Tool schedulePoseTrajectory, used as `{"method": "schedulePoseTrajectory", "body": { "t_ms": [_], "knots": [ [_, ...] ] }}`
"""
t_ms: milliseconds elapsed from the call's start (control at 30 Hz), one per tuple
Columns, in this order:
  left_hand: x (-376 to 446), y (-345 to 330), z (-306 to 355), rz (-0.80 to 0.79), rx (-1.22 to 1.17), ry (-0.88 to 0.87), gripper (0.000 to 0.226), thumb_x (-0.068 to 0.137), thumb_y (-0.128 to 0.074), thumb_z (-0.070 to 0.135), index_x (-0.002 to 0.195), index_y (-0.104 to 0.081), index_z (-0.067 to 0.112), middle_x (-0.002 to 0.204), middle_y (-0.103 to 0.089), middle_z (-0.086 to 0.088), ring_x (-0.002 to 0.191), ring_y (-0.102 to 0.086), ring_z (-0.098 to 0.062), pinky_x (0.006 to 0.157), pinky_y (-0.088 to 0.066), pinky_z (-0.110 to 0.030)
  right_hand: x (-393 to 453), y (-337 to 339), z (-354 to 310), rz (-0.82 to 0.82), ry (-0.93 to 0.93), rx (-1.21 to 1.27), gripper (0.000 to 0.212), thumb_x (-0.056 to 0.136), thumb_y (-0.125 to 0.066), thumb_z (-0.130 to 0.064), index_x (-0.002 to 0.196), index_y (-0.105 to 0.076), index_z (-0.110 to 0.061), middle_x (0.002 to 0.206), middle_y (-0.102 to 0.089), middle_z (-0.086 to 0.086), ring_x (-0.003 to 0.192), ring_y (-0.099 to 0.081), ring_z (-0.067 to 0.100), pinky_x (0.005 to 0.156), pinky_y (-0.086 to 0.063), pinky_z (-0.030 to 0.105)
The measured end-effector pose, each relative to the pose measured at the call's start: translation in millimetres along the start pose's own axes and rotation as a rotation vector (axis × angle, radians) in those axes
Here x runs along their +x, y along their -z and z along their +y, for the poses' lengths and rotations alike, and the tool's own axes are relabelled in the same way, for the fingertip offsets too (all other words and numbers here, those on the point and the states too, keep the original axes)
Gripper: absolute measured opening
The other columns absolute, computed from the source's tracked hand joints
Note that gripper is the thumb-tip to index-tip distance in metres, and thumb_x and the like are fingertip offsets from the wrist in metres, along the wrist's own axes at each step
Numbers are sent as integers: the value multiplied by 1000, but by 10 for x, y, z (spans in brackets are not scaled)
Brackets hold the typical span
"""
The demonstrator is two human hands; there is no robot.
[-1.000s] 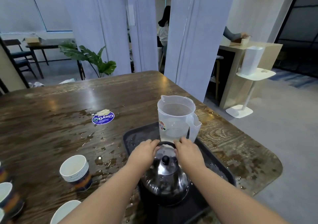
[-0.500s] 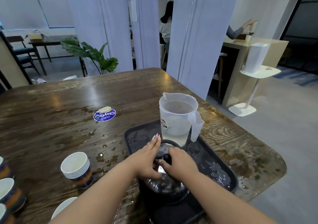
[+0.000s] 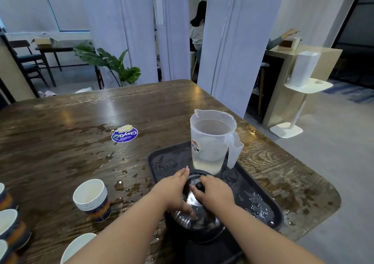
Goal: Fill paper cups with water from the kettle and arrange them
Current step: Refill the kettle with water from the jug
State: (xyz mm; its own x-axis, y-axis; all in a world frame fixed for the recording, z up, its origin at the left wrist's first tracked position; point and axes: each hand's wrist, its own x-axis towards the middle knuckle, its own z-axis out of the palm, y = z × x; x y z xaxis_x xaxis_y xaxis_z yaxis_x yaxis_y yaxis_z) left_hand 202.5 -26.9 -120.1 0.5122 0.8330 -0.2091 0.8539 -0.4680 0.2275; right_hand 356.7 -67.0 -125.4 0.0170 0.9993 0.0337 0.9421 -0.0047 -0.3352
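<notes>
big dark wooden table [image 3: 60, 126] with rounded corners, wet all over, puddles and droplets mostly mid-table and along the right edge. black rectangular plastic tray [image 3: 269, 209] sits at the near right of it, also beaded with water. on the tray's far end stands a clear plastic pitcher [image 3: 210, 142] with a side handle, holding a little water at the bottom. just in front of it, on the tray, the shiny steel kettle [image 3: 194, 221] with a dark lid and a round black lid knob [image 3: 199, 186]. stack of white paper cups with blue-orange bands [image 3: 92, 199] stands well left of the tray; more cups [image 3: 9, 223] sit along the near left edge, partly cut off. round blue sticker [image 3: 124, 135] lies mid-table. left hand [image 3: 174, 190] lies flat against the kettle's left side and lid, fingers straight, steadying it, holding nothing. right hand [image 3: 216, 190] is on the lid, fingers curled at the knob; looks like a pinch on the knob but fingertips are partly hidden. step looks like seating or lifting the lid, before any pouring; no cup looks filled yet. next move probably needs a firm hold on the kettle handle and a cup brought close; wet surfaces could make things slip.
</notes>
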Motion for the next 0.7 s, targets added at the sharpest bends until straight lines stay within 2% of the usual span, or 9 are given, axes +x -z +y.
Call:
{"method": "schedulePoseTrajectory", "body": {
  "t_ms": [100, 200, 333, 367, 467, 533, 633, 700],
  "knots": [
    [-1, 10, 8, 41, -35, 46, 133, 59, -80, 61, 154, 2, 16, 162, 2, 5, 145, -23, -15, 114, -28, -30, 2, 105, -71, 68, -12, 17, 39, 92, -43, -54, 70, -39, -22, 83, -54, -2, 87, -59, 21, 61, -31, 30],
    [-5, 29, 13, 56, -65, 82, 135, 55, -80, 64, 154, 0, 19, 162, 2, 5, 145, -23, -15, 115, -28, -31, 39, 299, -111, 159, 51, -96, 35, 92, -42, -53, 81, -51, -21, 90, -61, 0, 86, -60, 22, 60, -33, 30],
    [-9, 40, 19, 20, -54, 123, 144, 50, -79, 69, 153, 6, 16, 161, 4, 6, 146, -20, -19, 116, -27, -33, 80, 531, 150, 189, -102, -25, 38, 93, -38, -56, 70, -39, -25, 83, -53, -3, 77, -53, 21, 63, -37, 30],
    [-15, 50, 24, 8, -53, 129, 144, 50, -79, 70, 153, 7, 17, 161, 4, 6, 146, -20, -19, 116, -27, -34, 80, 543, 272, 186, -164, -1, 39, 92, -38, -58, 71, -41, -25, 85, -55, -3, 78, -55, 22, 64, -39, 30],
    [-22, 65, 32, -9, -59, 140, 145, 50, -79, 70, 153, 9, 18, 161, 6, 7, 146, -20, -19, 116, -28, -35, 43, 458, 690, 118, -365, 63, 42, 91, -39, -60, 94, -57, -22, 100, -65, 2, 93, -61, 27, 73, -47, 32],
    [-18, 69, 32, -8, -62, 140, 146, 49, -79, 70, 153, 9, 17, 161, 5, 7, 146, -20, -19, 116, -28, -35, -5, 333, 946, 16, -464, 31, 45, 92, -41, -56, 111, -57, -19, 114, -64, 6, 105, -60, 28, 80, -46, 34],
    [-18, 72, 43, -6, -52, 137, 145, 50, -78, 70, 153, 9, 17, 161, 4, 7, 146, -19, -19, 116, -28, -35, -100, 123, 1198, -100, -541, -1, 48, 92, -41, -55, 118, -51, -16, 124, -60, 8, 113, -58, 27, 86, -45, 34],
    [-21, 71, 44, -3, -48, 142, 144, 51, -78, 70, 153, 9, 17, 161, 4, 7, 146, -19, -19, 115, -28, -34, -150, 10, 1261, -119, -542, -23, 47, 93, -40, -53, 120, -48, -15, 127, -58, 7, 116, -56, 27, 86, -44, 34]
  ]
}}
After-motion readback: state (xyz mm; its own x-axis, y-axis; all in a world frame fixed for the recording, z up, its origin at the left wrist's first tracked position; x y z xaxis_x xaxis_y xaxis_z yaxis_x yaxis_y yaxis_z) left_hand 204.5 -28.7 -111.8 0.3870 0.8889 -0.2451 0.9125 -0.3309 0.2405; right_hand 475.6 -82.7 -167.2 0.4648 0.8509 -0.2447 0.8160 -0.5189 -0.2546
